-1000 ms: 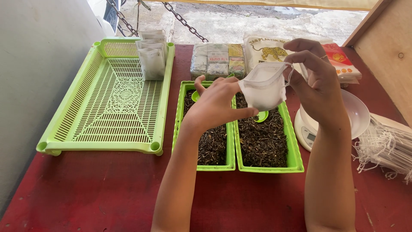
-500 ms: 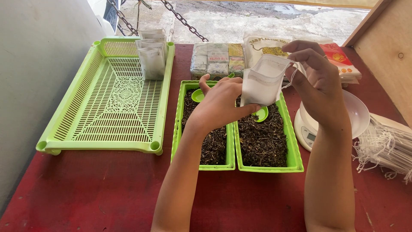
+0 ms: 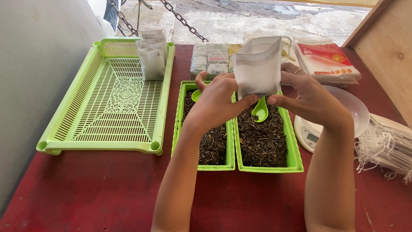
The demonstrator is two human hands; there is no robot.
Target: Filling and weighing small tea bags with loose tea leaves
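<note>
Both hands hold one small white drawstring pouch (image 3: 257, 64) upright above two green trays of dark dried tea leaves. My left hand (image 3: 216, 101) pinches the pouch's lower left corner. My right hand (image 3: 307, 96) grips its lower right side. Below the pouch, a green plastic scoop (image 3: 260, 111) lies in the right leaf tray (image 3: 294, 161). Another green scoop (image 3: 196, 95) peeks out behind my left hand in the left leaf tray (image 3: 178, 120).
A large green slotted tray (image 3: 111, 103) at left holds a few filled white pouches (image 3: 151, 58) at its far end. Packaged tea blocks (image 3: 212, 58) and plastic bag packs (image 3: 328, 60) sit behind. A white scale with a bowl (image 3: 352, 109) and a pile of empty pouches (image 3: 386, 146) lie at right.
The pouch has been turned from a sagging, open-mouthed position to upright and raised. My right hand dropped from the pouch's top to its lower right side.
</note>
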